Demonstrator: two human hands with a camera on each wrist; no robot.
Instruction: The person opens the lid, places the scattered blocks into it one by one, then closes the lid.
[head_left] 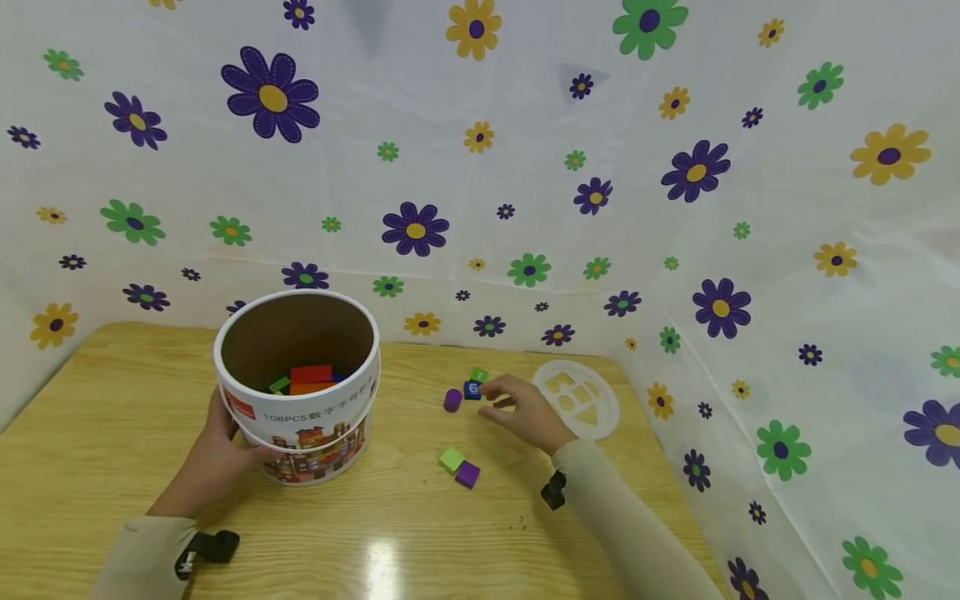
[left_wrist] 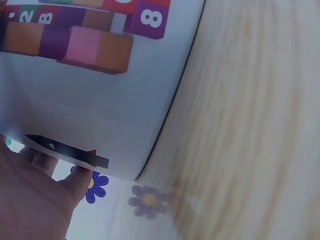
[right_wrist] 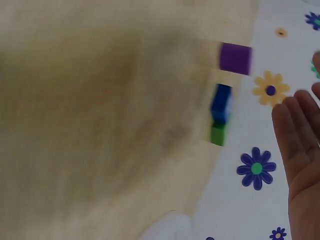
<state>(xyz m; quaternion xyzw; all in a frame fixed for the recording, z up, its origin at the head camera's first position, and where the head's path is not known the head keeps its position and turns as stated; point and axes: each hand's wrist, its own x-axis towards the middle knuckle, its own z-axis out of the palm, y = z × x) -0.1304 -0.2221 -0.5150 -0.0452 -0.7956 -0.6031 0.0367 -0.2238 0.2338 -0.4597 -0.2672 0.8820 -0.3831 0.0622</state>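
Observation:
My left hand [head_left: 213,467] holds the side of a white bucket [head_left: 315,450], thumb toward its printed front. In the left wrist view, fingertips rest against the bucket wall [left_wrist: 90,105]. Red, orange and green blocks [head_left: 311,373] show inside. My right hand [head_left: 528,412] hovers beside a blue block [head_left: 472,390] marked 6, with nothing between thumb and fingers. Behind the blue block stands a green block [head_left: 480,375]; a purple cylinder [head_left: 452,400] is just left. In the right wrist view the fingers [right_wrist: 295,125] are stretched, apart from the blue block [right_wrist: 221,102].
Nearer on the wooden table [head_left: 360,533], a lime green block [head_left: 452,460] touches a purple block [head_left: 468,474]. A white oval plate [head_left: 604,408] with cut-out shapes lies at the back right. Flower-patterned sheets [head_left: 420,167] border the table behind and to the right.

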